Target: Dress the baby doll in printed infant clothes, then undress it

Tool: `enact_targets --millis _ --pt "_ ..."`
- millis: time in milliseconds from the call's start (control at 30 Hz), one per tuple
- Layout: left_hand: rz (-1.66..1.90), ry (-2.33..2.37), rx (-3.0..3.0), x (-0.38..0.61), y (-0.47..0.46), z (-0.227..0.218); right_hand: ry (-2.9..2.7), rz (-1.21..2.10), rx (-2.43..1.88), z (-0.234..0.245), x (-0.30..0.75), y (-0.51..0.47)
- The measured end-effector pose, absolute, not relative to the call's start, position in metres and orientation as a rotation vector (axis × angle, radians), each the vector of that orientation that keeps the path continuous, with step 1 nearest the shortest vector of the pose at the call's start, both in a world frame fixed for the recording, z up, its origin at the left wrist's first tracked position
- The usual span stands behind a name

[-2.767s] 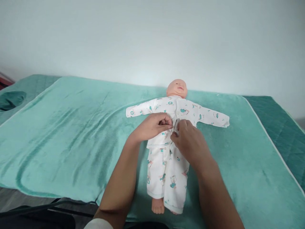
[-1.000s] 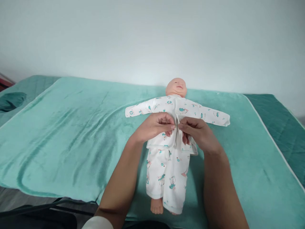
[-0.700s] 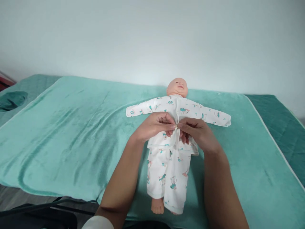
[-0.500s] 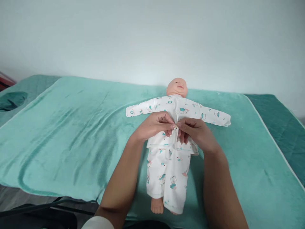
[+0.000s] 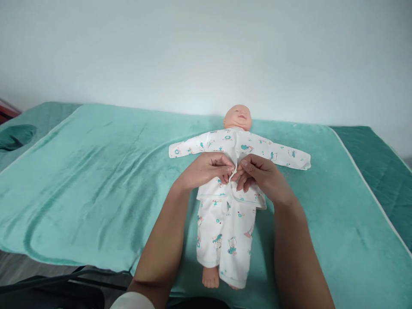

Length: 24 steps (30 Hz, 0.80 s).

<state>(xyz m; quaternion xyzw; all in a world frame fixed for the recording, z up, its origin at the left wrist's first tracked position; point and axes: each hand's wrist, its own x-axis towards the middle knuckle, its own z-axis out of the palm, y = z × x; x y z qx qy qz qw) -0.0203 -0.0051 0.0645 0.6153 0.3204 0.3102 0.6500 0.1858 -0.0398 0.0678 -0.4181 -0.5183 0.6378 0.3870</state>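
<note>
A baby doll point(image 5: 237, 116) lies on its back, head toward the wall, arms spread. It wears a white printed baby shirt point(image 5: 210, 186) and matching pants point(image 5: 236, 240); its bare feet point(image 5: 210, 277) show below the cuffs. At the middle of the chest, my left hand point(image 5: 212, 168) pinches the shirt's front edge between thumb and fingers. Close beside it, my right hand point(image 5: 259, 174) has its fingers curled and pinched at the same front opening. Any fastener between the fingertips is too small to make out.
A teal plush blanket point(image 5: 80, 180) with wrinkles covers the bed, over a darker quilted cover point(image 5: 380, 167) at the right. A white wall point(image 5: 206, 56) rises behind. Black tubing point(image 5: 64, 279) and dark floor show at the lower left.
The right fingertips have drawn slightly apart from the left ones and lifted. The shirt's edge now bends toward the left hand, which keeps its pinch.
</note>
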Motion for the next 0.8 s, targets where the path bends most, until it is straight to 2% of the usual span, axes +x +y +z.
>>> enact_targets --millis 800 --pt "0.707 0.836 1.482 -0.0126 -0.0089 0.0709 -1.315 1.599 -1.132 0.0711 0.1835 -0.0418"
